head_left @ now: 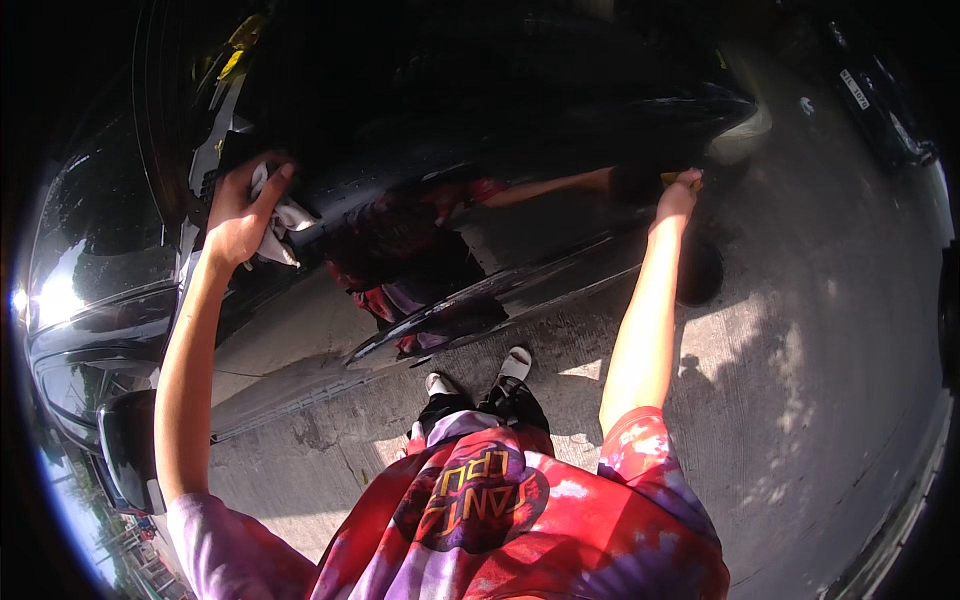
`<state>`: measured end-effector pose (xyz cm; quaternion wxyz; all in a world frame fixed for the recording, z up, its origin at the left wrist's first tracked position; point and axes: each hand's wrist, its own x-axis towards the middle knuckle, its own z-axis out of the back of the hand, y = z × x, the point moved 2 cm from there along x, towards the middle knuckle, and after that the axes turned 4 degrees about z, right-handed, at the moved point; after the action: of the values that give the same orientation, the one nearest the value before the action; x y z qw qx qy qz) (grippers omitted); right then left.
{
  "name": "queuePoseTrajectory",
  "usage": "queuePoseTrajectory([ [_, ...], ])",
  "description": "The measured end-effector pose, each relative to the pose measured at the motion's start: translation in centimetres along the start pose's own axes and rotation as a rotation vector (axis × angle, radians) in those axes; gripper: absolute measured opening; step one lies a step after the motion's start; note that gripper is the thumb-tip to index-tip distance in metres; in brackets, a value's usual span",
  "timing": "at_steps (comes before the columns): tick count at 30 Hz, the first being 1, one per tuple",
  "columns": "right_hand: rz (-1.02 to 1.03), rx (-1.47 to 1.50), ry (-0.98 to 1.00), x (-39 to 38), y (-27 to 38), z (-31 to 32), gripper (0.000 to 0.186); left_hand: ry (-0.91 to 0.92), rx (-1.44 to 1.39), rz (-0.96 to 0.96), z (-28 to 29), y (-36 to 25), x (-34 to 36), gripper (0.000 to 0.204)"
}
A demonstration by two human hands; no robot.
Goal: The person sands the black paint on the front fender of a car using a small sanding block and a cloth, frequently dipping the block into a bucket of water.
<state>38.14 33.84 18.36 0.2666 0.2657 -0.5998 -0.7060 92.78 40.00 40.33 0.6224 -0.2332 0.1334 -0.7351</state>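
A glossy black car [540, 130] stretches before me, its bodywork mirroring my shirt and arm. My left hand [243, 212] is closed around a crumpled whitish cloth [285, 217] by the rear edge of the hood, near the windshield. Part of the cloth hangs below the fingers. Out to the right, my right hand [678, 200] reaches the car's front side above the wheel. Its fingers are closed on a small yellowish piece [668, 179], mostly hidden, whose kind I cannot make out. Beyond that hand sits the headlight [742, 137].
A door mirror [130, 450] juts out beside my left forearm. Something yellow [232, 65] lies near the windshield base. Another dark vehicle [880, 100] stands at the far right. Sunlit, patchily shaded concrete [780, 400] lies beneath and right of my sandalled feet [515, 362].
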Motion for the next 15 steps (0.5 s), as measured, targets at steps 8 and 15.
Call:
queuePoseTrajectory([
  [8,-0.186,0.746,-0.120,-17.2,-4.1,6.8,0.068,-0.034,0.083,-0.067,1.2,2.1,-1.4,0.032],
  [15,-0.285,0.713,0.330,-24.3,-6.2,9.2,0.046,-0.383,0.261,-0.473,-0.1,-2.0,-3.3,0.027],
])
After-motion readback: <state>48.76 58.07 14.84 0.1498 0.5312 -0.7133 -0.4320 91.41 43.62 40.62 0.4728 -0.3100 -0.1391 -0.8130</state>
